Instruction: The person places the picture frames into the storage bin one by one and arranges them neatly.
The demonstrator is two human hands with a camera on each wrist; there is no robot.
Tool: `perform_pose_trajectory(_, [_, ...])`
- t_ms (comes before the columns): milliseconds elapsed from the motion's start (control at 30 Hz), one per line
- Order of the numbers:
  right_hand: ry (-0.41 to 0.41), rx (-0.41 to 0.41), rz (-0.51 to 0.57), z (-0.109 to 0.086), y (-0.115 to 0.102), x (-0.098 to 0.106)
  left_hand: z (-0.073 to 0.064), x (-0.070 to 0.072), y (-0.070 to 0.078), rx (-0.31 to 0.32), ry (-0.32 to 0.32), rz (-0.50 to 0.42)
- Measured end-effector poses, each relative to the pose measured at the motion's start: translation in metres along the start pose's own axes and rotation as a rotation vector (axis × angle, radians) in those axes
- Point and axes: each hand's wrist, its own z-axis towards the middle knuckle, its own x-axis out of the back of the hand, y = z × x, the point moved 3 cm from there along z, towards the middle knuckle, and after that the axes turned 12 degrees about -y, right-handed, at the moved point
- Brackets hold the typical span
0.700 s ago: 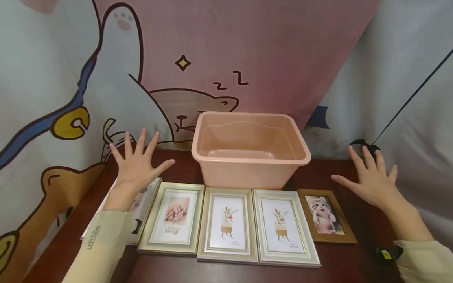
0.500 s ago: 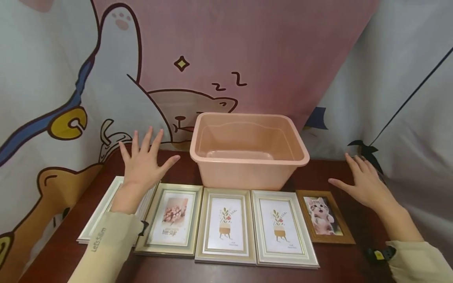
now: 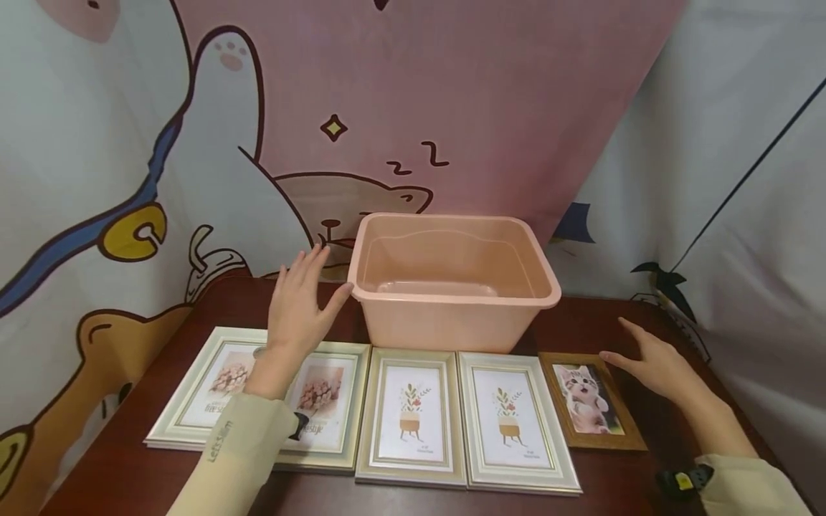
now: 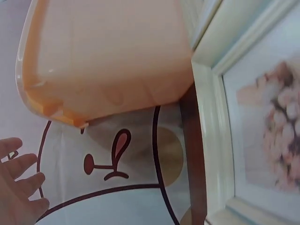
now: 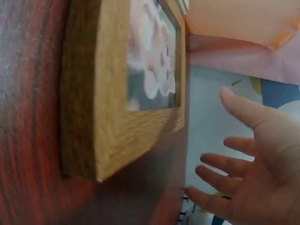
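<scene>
My left hand (image 3: 297,308), fingers extended and thumb apart, hovers over the two left picture frames with its thumb tip near the left rim of the pink plastic tub (image 3: 452,322). Below it lie a white picture frame (image 3: 174,412) and a gold one (image 3: 348,430), both with flower prints, partly hidden by my forearm. In the middle are a gold frame (image 3: 364,444) and a white frame (image 3: 561,451) with plant prints. My right hand (image 3: 658,365) reaches with straight fingers just right of the brown wooden frame (image 5: 108,140) with a kitten picture. Both hands hold nothing.
The tub stands behind the row of frames on a dark red-brown table (image 3: 619,480). A cartoon-printed cloth (image 3: 516,93) hangs close behind and at both sides. The table's left edge runs near the cloth.
My left hand has moved right toward the tub, its fingers drawn closer together. My right hand has lowered and turned sideways toward the wooden frame. The picture frames have stayed in place.
</scene>
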Motion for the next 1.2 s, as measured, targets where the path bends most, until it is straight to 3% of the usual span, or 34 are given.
perform_pose_trajectory(267, [-0.065,0.037,0.122,0.0,0.007,-0.017,-0.003,-0.019,0.01,-0.009,0.026,-0.114])
perform_pose_trajectory(567, [-0.177,0.075,0.377,0.01,0.021,-0.034,-0.006,-0.033,0.01,0.006,0.021,-0.212])
perform_pose_trajectory(800, [-0.186,0.059,0.414,0.012,0.028,-0.039,-0.011,-0.034,0.008,-0.026,0.033,-0.224])
perform_pose_trajectory(1033, [-0.187,0.062,0.306,0.016,0.018,-0.03,-0.009,-0.033,0.008,-0.02,0.014,-0.22])
perform_pose_trajectory(1200, [-0.156,0.081,0.294,0.013,0.014,-0.02,-0.005,-0.032,0.008,-0.018,-0.007,-0.214])
